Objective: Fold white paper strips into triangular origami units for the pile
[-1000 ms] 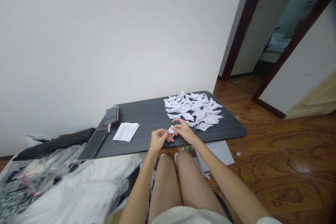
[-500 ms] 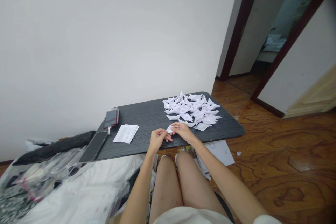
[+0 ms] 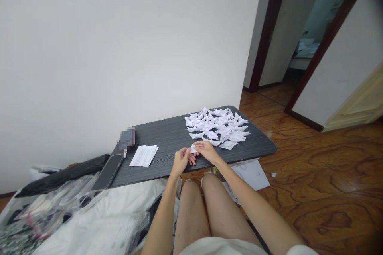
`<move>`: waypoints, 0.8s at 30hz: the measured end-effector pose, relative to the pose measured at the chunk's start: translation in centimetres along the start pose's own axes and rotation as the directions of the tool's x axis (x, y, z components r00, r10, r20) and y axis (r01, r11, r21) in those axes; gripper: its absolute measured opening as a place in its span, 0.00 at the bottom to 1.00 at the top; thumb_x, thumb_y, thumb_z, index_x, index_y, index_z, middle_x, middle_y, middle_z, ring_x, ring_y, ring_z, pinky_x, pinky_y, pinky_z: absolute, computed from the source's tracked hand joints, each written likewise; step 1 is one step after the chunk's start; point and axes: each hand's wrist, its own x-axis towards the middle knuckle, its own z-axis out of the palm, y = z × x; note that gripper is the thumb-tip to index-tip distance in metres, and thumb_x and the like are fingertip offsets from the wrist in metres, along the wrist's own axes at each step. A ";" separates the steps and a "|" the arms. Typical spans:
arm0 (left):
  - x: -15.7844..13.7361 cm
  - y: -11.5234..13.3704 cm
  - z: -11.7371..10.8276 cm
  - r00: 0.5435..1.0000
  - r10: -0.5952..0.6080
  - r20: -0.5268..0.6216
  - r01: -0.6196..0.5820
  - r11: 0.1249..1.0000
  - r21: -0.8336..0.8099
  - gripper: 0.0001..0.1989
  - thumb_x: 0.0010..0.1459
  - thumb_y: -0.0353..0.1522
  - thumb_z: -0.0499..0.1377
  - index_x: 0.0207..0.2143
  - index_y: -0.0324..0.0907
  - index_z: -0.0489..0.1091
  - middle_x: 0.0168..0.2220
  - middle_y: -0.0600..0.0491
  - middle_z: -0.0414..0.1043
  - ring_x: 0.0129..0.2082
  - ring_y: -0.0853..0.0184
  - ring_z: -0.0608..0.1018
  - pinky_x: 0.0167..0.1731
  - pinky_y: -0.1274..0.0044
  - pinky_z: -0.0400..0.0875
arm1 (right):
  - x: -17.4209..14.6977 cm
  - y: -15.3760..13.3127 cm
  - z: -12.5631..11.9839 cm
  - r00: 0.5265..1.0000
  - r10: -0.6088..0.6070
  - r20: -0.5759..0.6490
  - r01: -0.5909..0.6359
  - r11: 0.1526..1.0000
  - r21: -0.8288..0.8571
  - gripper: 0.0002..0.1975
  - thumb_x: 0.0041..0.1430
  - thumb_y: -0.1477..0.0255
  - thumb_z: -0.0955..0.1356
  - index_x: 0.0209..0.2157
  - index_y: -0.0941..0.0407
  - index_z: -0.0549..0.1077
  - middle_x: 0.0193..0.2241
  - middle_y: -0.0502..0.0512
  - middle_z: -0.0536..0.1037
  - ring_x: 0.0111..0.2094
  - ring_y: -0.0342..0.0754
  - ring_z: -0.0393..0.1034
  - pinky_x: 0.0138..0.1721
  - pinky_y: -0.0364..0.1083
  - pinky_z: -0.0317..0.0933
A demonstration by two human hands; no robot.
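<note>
A small folded white paper [image 3: 193, 149] is pinched between my two hands, just above the near edge of the dark table [image 3: 167, 135]. My left hand [image 3: 182, 158] grips it from the left with thumb and fingers, the lower fingers curled beneath. From the right, the fingertips of my right hand [image 3: 206, 150] close on the same paper. Right behind my hands lies a spread of several folded paper boats [image 3: 218, 125]. To the left rests a stack of white paper sheets [image 3: 144, 155] with faint print.
A black phone-like slab [image 3: 108, 171] lies at the table's left edge, beside a blurred-out device [image 3: 127, 138]. White bedding and plastic bags [image 3: 68, 195] are heaped at the lower left. Paper sheets [image 3: 253, 174] sit below the table, and a scrap [image 3: 273, 174] is on the wooden floor.
The view has shifted slightly. Both hands stay at nearly the same place with the folded paper still between them; the fingers have moved only a little.
</note>
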 end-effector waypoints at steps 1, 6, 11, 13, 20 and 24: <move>0.0 0.1 0.0 1.000 0.006 -0.007 -0.006 1.000 -0.002 0.14 0.51 0.40 0.52 0.30 0.36 0.60 0.16 0.54 0.69 0.11 0.72 0.71 0.11 0.83 0.58 | 0.0 -0.1 0.0 1.000 0.000 0.004 0.000 1.000 0.004 0.10 0.42 0.73 0.67 0.30 0.60 0.70 0.19 0.49 0.72 0.17 0.39 0.65 0.22 0.41 0.59; 0.1 0.2 -0.4 0.996 0.000 -0.086 -0.008 0.996 -0.086 0.17 0.48 0.37 0.55 0.37 0.36 0.58 0.14 0.59 0.66 0.08 0.74 0.67 0.09 0.85 0.53 | -0.5 -0.7 -0.1 0.992 0.000 0.129 -0.006 0.999 0.042 0.16 0.42 0.77 0.66 0.38 0.57 0.70 0.35 0.54 0.74 0.23 0.39 0.68 0.30 0.42 0.63; 0.0 0.0 -1.0 0.979 -0.029 -0.204 -0.015 0.977 -0.213 0.16 0.46 0.39 0.57 0.32 0.34 0.63 0.14 0.57 0.66 0.09 0.76 0.66 0.11 0.84 0.52 | -0.8 -0.5 -0.7 0.998 -0.049 0.033 0.046 0.995 0.090 0.15 0.45 0.75 0.65 0.39 0.58 0.70 0.33 0.54 0.75 0.31 0.44 0.70 0.39 0.47 0.61; -0.1 -0.1 -1.2 0.974 -0.020 -0.225 -0.039 0.966 -0.254 0.17 0.46 0.39 0.57 0.33 0.35 0.64 0.15 0.57 0.66 0.10 0.77 0.66 0.12 0.84 0.52 | -0.9 -0.3 -0.8 0.997 -0.059 -0.044 0.063 0.993 0.095 0.14 0.46 0.74 0.65 0.38 0.58 0.70 0.31 0.54 0.75 0.31 0.45 0.71 0.40 0.47 0.61; -0.3 0.0 -0.8 0.994 0.051 -0.097 -0.066 0.985 -0.157 0.14 0.51 0.39 0.54 0.36 0.37 0.61 0.17 0.57 0.66 0.11 0.77 0.67 0.13 0.85 0.53 | -0.9 -0.3 -0.4 0.996 -0.031 0.078 0.023 0.994 0.107 0.14 0.48 0.69 0.66 0.38 0.58 0.71 0.32 0.55 0.76 0.33 0.45 0.71 0.41 0.48 0.61; -0.1 -0.2 -0.6 0.992 0.093 -0.085 -0.094 0.996 -0.011 0.13 0.50 0.37 0.54 0.36 0.38 0.61 0.22 0.54 0.69 0.15 0.74 0.71 0.13 0.85 0.56 | -1.0 -0.7 -0.4 0.996 -0.059 0.073 0.052 0.994 0.095 0.14 0.49 0.68 0.66 0.38 0.57 0.71 0.34 0.55 0.76 0.34 0.45 0.70 0.42 0.48 0.60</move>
